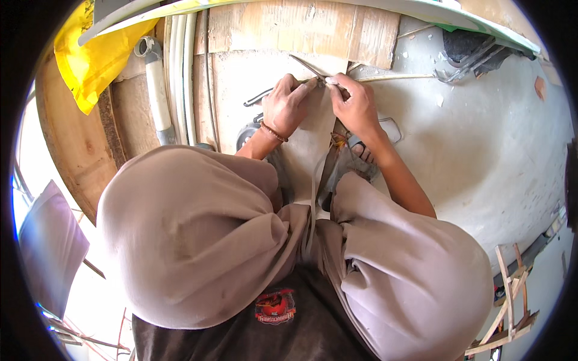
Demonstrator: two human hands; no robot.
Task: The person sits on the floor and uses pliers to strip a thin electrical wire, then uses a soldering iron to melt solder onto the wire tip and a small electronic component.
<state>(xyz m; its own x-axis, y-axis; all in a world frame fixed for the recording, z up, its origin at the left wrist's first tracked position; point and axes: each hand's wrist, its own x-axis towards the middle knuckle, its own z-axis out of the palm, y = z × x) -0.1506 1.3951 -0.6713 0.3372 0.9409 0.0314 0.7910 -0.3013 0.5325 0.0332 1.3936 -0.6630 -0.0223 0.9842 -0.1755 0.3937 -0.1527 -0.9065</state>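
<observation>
One slender dark rod [306,65] is pinched by the right hand [355,103], fingers narrow, above the smooth grey floor [448,138], near its edge by flat brown sheeting [271,29]; left hand [284,105] narrowed, grip unclear to me. Loose pinching could cause slippage, scraping skin.

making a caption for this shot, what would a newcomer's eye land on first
Likely the pale brownish trousers, filling the lower middle in two big rounded shapes. Next, the bright yellow sheet at the upper left is the strongest colour. Then, above centre, the left hand and right hand come close together at a thin dark strip.
</observation>
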